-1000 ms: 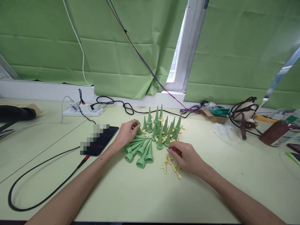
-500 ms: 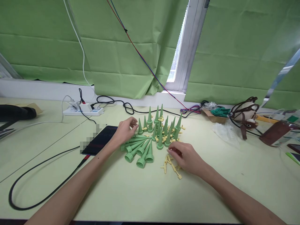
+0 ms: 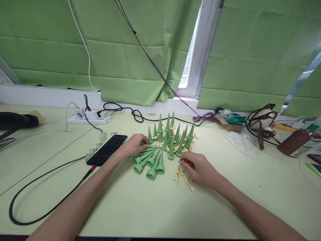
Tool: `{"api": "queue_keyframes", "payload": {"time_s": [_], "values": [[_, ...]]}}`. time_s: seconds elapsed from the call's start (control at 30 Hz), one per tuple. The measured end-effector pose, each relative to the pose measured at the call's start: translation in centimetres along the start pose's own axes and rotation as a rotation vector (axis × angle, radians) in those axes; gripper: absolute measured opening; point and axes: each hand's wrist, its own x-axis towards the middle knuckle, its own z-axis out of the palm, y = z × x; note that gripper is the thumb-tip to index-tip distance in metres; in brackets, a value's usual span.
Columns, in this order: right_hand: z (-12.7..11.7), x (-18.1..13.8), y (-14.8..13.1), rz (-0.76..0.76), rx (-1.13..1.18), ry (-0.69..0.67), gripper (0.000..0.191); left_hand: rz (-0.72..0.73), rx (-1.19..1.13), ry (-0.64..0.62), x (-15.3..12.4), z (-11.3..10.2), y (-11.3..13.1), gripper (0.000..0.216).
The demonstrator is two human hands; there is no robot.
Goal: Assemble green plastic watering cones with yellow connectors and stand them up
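My left hand (image 3: 136, 146) is closed with its fingertips at the top of a fan of lying green watering spikes (image 3: 141, 166), pinching the uppermost one (image 3: 153, 146). The open round bases of these hollow cones face left and toward me. Just beyond stands a cluster of upright green spikes (image 3: 171, 151), many fitted with small yellow valves (image 3: 172, 127). Curled fingers form my right hand (image 3: 199, 168), low over the table in front of that cluster; whatever lies between its fingertips is hidden. Beside and partly beneath it lie several loose yellow valves (image 3: 184, 179).
A dark phone (image 3: 107, 150) with a plugged-in cable lies left, close to my left forearm. Behind are a white power strip (image 3: 89, 117) and black cables (image 3: 136, 115). A cardboard box (image 3: 229, 124), clear plastic bag (image 3: 242, 144) and brown bottle (image 3: 292, 143) stand right.
My left hand has come down toward me from beside the standing spikes and closed on the top lying spike. My right hand has hardly moved.
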Motion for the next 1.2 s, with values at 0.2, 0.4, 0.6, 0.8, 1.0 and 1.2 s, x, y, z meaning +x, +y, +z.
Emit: {"api": "queue_keyframes", "payload": {"time_s": [0.2, 0.4, 0.6, 0.8, 1.0, 1.2], "values": [[0.0, 0.0, 0.0, -0.011, -0.004, -0.013, 0.013, 0.038, -0.019, -0.019, 0.1, 0.0, -0.2, 0.028], [-0.1, 0.1, -0.1, -0.013, -0.019, -0.024, 0.014, 0.082, -0.017, -0.021, 0.2, -0.1, -0.3, 0.031], [-0.2, 0.1, -0.2, -0.016, -0.026, -0.032, 0.015, 0.125, -0.003, 0.014, 0.0, -0.7, 0.3, 0.031], [-0.1, 0.0, -0.3, -0.018, -0.034, -0.036, 0.015, 0.147, 0.000, 0.067, -0.5, -1.8, 1.3, 0.025], [-0.2, 0.1, -0.4, -0.023, -0.028, -0.040, 0.016, 0.165, -0.027, 0.215, -1.2, -1.9, 3.0, 0.025], [-0.3, 0.1, -0.4, -0.018, -0.034, -0.046, 0.017, 0.105, -0.164, 0.412, -2.3, -2.0, 5.5, 0.022]]}}
